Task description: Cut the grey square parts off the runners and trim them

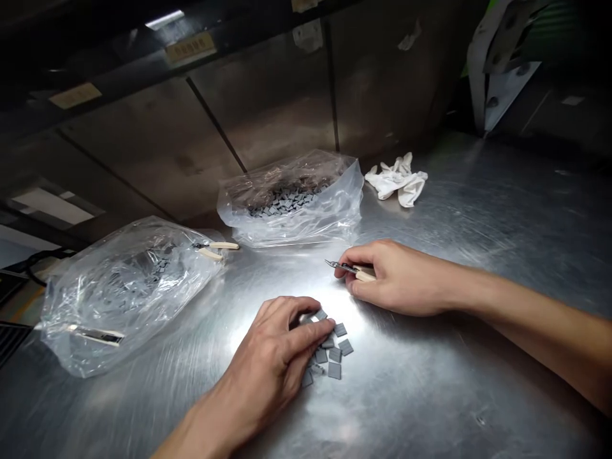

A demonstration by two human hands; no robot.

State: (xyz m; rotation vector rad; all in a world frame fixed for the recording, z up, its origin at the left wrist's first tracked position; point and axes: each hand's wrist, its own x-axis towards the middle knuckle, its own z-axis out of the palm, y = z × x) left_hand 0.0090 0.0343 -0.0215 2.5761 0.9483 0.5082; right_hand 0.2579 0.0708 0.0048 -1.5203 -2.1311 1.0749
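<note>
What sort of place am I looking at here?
Likely a factory or workshop handling small parts: a brushed stainless-steel workbench, a clear plastic bag full of small grey square parts, and metal side cutters with cream handles.

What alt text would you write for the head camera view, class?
A person's left hand rests its fingers on small grey square chips on a brushed stainless-steel table, while the right hand holds small cream-handled pliers. A clear plastic bag of chips lies behind.
</note>
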